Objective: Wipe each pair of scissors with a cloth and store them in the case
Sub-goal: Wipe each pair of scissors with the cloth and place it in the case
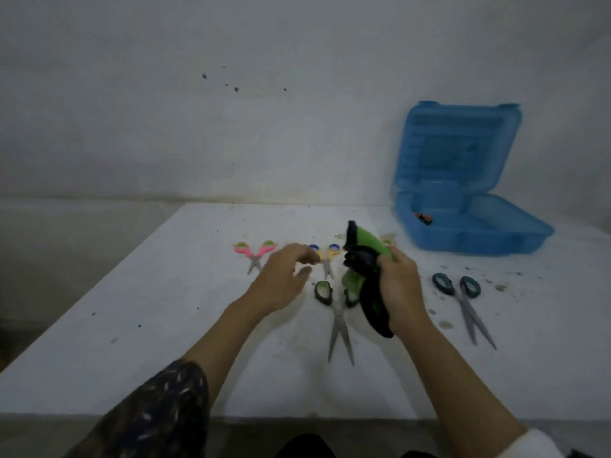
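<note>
On the white table (139, 325), furthest left, the pink scissors (254, 254) lie closed, blades pointing to the near edge. Just right of them the left hand (286, 277) hovers above the surface, fingers loosely bent with nothing in them, its fingertips over the left loop of the yellow scissors (328, 257) (blue-lined loops, blades towards the near side). Nearer and slightly right, the green-handled scissors (339, 320) lie flat with blades parted; their right loop is partly hidden behind the cloth (365, 259). That cloth, green and black, is bunched and held up off the table by the right hand (401, 290), whose fingers are wrapped tightly round its middle, leaving an end sticking out above and below the fist. Right of that hand the teal scissors (463, 304) rest on the table with blades slightly apart. At the far right the blue case (463, 239) stands open against the wall, lid upright, and a small orange and black item (too blurred to name) lies in its left compartment.
</note>
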